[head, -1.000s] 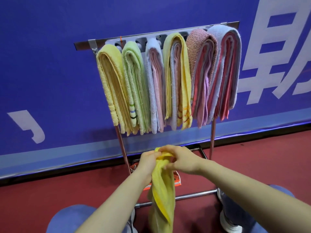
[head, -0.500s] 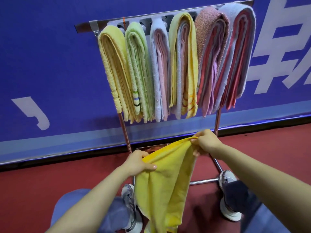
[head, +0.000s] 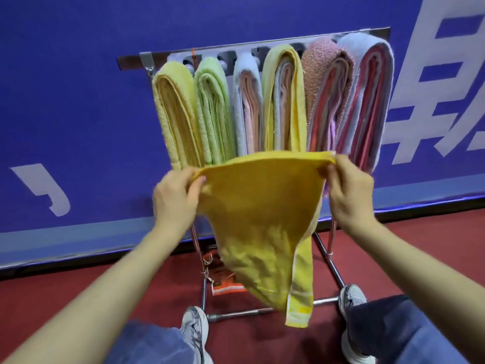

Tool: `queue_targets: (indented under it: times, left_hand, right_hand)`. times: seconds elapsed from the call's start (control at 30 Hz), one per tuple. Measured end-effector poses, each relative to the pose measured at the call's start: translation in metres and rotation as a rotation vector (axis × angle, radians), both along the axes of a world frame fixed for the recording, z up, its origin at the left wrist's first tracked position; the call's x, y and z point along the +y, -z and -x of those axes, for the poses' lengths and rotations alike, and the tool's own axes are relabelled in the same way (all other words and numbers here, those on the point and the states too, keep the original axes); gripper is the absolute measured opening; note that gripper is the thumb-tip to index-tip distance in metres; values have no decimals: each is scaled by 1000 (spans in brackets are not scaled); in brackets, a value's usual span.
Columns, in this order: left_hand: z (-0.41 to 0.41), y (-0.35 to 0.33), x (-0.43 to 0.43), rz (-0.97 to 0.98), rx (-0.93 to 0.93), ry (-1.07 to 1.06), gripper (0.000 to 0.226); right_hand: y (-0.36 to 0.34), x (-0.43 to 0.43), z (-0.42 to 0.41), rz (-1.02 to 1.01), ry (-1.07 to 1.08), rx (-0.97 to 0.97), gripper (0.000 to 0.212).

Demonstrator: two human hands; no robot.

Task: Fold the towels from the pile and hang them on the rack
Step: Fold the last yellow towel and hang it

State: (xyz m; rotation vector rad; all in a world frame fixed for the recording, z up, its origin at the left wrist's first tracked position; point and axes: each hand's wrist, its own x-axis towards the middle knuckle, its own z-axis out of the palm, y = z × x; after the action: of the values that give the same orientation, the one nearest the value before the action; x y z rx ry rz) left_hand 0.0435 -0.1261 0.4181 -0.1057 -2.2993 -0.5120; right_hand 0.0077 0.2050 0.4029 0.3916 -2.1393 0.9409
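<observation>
got the bright yellow terry towel (head: 262,206) stretched wide between both grips, rest dangling below | pinching its top corners tight, left hand (head: 174,198) on one, right hand (head: 349,195) on the other | just behind the grips: shiny metal rack (head: 131,63) crammed with folded pastel towels (head: 283,101)
</observation>
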Motion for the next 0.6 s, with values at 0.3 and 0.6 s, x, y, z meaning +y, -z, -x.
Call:
queue_targets:
  times: [0.3, 0.6]
  left_hand:
    - [-49, 191, -32, 253, -1122, 58, 12]
    - [-3, 177, 26, 148, -1055, 233, 23]
  right_hand:
    - [156, 26, -2, -499, 72, -1086, 17]
    - [158, -58, -10, -316, -341, -1154, 19]
